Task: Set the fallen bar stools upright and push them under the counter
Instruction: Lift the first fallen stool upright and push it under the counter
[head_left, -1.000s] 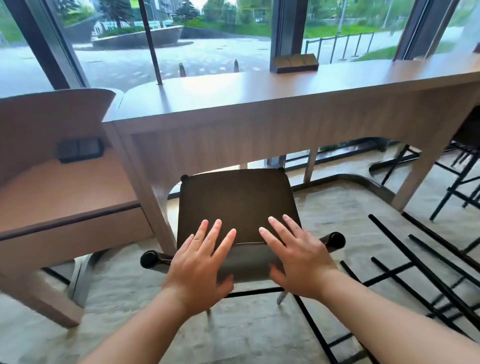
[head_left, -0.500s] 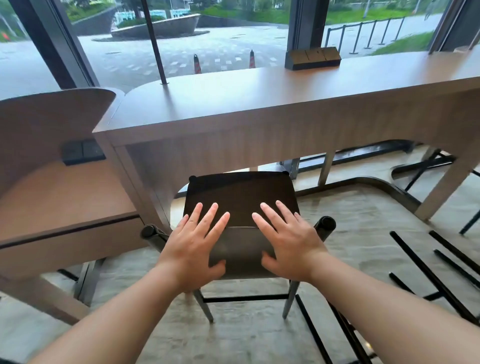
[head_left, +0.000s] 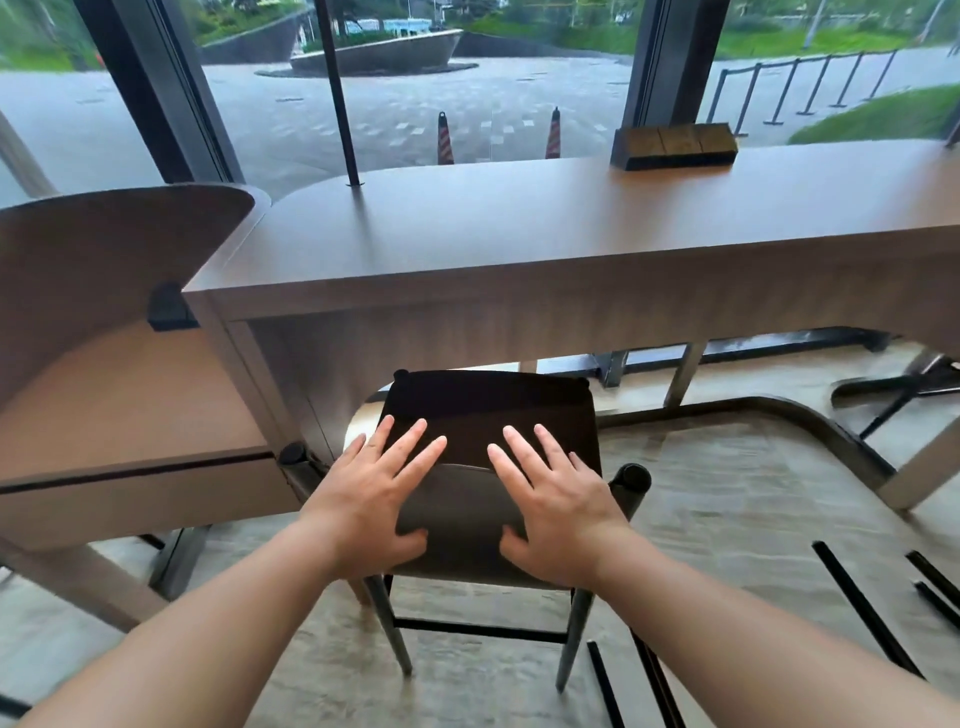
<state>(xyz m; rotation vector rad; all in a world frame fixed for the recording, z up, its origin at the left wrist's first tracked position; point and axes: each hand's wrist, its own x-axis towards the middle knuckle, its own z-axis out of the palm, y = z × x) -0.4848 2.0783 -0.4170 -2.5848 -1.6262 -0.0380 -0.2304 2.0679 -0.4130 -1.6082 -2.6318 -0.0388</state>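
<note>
A dark bar stool (head_left: 488, 400) stands upright on its thin metal legs, its seat partly under the front edge of the wooden counter (head_left: 519, 249). My left hand (head_left: 374, 499) and my right hand (head_left: 556, 504) lie side by side over the stool's low grey backrest. Their fingers spread onto the seat and the thumbs hook the near face. Black legs of a fallen stool (head_left: 862, 608) lie on the floor at the lower right.
A lower wooden desk with a curved panel (head_left: 104, 395) adjoins the counter on the left, close to the stool's left post. A wooden box (head_left: 675, 145) sits on the counter by the window. Another dark stool frame (head_left: 904, 384) shows under the counter's far right.
The stool has slid forward with both hands on its backrest, so its seat now reaches further under the counter. The fallen stool's legs have shifted toward the right edge of view.
</note>
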